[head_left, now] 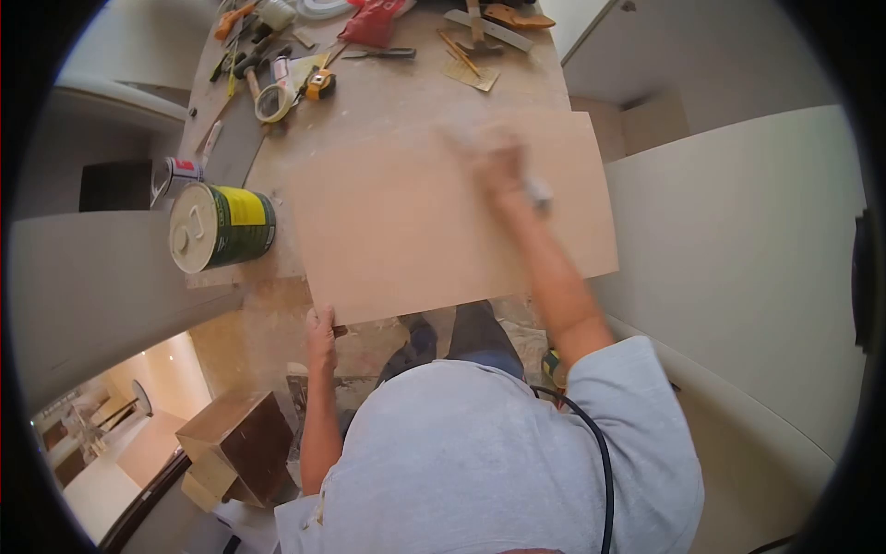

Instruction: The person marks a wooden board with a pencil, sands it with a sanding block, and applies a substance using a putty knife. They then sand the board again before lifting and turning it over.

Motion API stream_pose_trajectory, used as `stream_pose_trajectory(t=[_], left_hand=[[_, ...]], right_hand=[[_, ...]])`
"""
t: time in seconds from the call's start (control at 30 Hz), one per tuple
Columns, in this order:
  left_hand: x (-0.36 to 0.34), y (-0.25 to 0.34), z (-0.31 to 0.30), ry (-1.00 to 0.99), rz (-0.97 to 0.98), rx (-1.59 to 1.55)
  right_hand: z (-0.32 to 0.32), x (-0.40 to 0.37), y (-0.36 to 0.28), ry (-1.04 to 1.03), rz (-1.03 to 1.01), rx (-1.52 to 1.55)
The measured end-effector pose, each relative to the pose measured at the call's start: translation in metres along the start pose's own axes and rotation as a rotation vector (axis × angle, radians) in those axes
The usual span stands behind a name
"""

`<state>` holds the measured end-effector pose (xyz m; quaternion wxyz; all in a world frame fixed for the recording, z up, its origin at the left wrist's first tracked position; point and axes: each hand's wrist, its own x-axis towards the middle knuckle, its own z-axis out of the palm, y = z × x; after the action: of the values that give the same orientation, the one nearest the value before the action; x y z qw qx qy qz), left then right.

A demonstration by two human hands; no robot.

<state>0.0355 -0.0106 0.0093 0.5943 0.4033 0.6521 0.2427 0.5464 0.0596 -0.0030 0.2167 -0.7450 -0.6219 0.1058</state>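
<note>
From here, board: on workbench, its near edge jutting out | left hand: gripping near left corner | right hand: closed round a blurred tool, kind I can't tell, over far right part | tin: left.
</note>
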Motion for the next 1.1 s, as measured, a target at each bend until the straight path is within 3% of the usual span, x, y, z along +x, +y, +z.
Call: stream_pose_trajectory(t=[0.03,0.07,0.1,0.13,0.2,0.23,0.27,0.3,0.33,0.4,0.5,0.53,0.57,0.67,0.7,0.73,0.83,0.9,1.0,1.03,1.1], left_hand=[[-0.003,0.002,0.003,0.001,-0.002,-0.011],[-0.002,0.006,0.000,-0.024,-0.008,-0.028],[-0.002,0.008,0.000,-0.049,-0.018,-0.036],[0.001,0.004,-0.002,-0.051,-0.019,-0.048],[0.006,-0.003,-0.006,-0.080,0.012,-0.026],[0.005,0.001,-0.006,-0.079,0.014,-0.026],[0.001,0.010,-0.002,-0.069,0.025,-0.023],[-0.003,0.013,0.001,-0.057,0.031,-0.020],[-0.004,0.011,0.002,-0.053,0.029,-0.019],[-0.002,0.009,0.001,-0.038,0.024,-0.031],[-0.002,0.009,0.000,-0.047,0.022,-0.034],[-0.002,0.011,0.000,-0.050,0.022,-0.033],[-0.003,0.012,0.000,-0.042,0.008,-0.017],[-0.007,0.013,0.004,-0.031,0.024,-0.020],[-0.006,0.013,0.005,-0.018,0.055,-0.028],[-0.005,0.012,0.005,-0.015,0.051,-0.041],[-0.003,0.004,-0.003,-0.021,0.078,-0.091],[0.002,0.000,-0.004,-0.045,0.060,-0.037],[-0.001,0.011,-0.003,-0.040,0.023,-0.038],[-0.002,0.012,-0.005,-0.024,0.022,-0.032],[0.000,0.011,-0.006,-0.049,-0.043,-0.076]], right_hand=[[-0.066,0.008,0.061,-0.306,0.347,0.185],[-0.066,-0.014,0.087,0.430,0.680,-0.285],[-0.072,-0.023,0.097,0.595,0.576,-0.511],[-0.061,-0.016,0.093,0.596,0.566,-0.520],[-0.021,0.012,0.069,0.666,0.886,-0.490],[-0.005,0.022,0.030,0.444,0.593,-0.176],[0.051,0.039,-0.002,0.377,0.381,-0.208],[0.107,0.058,-0.056,0.382,0.128,-0.113],[0.107,0.053,-0.140,0.684,-0.154,-0.154],[0.127,0.053,-0.222,0.272,-0.251,0.183],[0.135,0.062,-0.202,0.288,-0.270,0.094],[0.161,0.080,-0.133,0.333,-0.218,0.059],[0.107,0.072,-0.084,0.310,-0.101,0.148],[-0.046,0.018,0.032,0.339,0.593,-0.079],[-0.062,-0.006,0.077,0.642,0.563,-0.203],[-0.077,-0.030,0.116,0.523,0.806,-0.316],[-0.079,-0.060,0.090,0.483,0.803,-0.383],[-0.054,-0.045,0.044,0.511,0.978,-0.366],[0.006,0.020,-0.047,0.459,0.686,-0.218],[0.069,0.040,-0.047,0.690,0.293,-0.376],[0.073,0.062,-0.175,0.400,0.057,-0.136]])
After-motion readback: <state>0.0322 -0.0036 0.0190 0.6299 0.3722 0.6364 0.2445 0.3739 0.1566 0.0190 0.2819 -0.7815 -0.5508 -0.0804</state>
